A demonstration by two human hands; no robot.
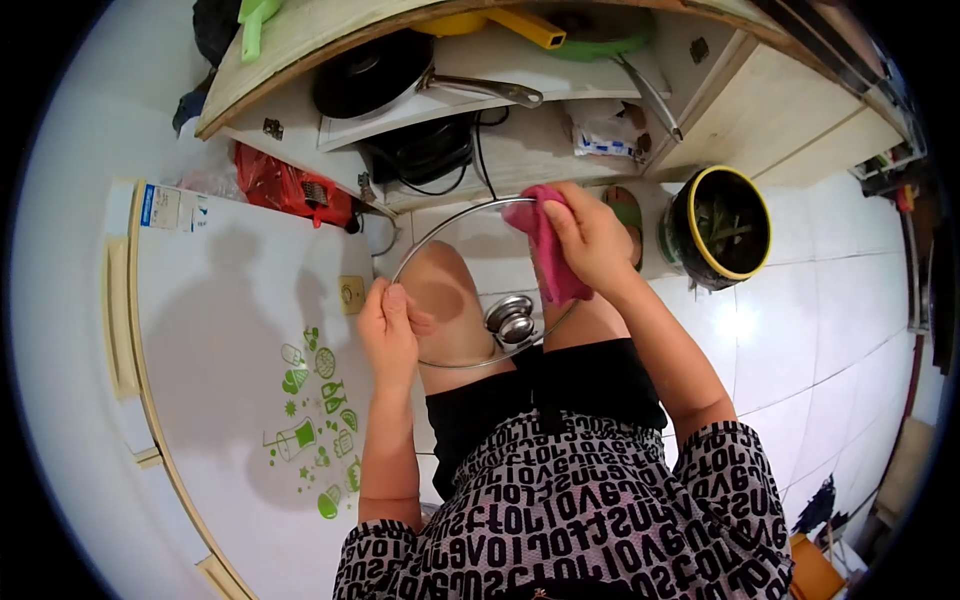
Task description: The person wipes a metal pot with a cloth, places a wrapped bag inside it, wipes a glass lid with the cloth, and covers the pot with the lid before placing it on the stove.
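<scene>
A round clear glass lid with a metal rim (436, 232) is held up over my thighs, its metal knob (510, 320) at the lower right part of the glass. My left hand (392, 325) grips the rim at the left, thumb and fingers closed on it. My right hand (588, 237) is closed around a pink cloth (547, 247) at the lid's upper right edge. Part of the cloth lies over the rim and glass there. The palm side of my right hand is hidden.
Ahead stands an open cabinet with a black frying pan (372, 75) and a green pan (590, 38), handles jutting out. A black bin with a yellow rim (764, 212) is at the right. A white appliance with green stickers (240, 350) stands left, beside a red bag (275, 185).
</scene>
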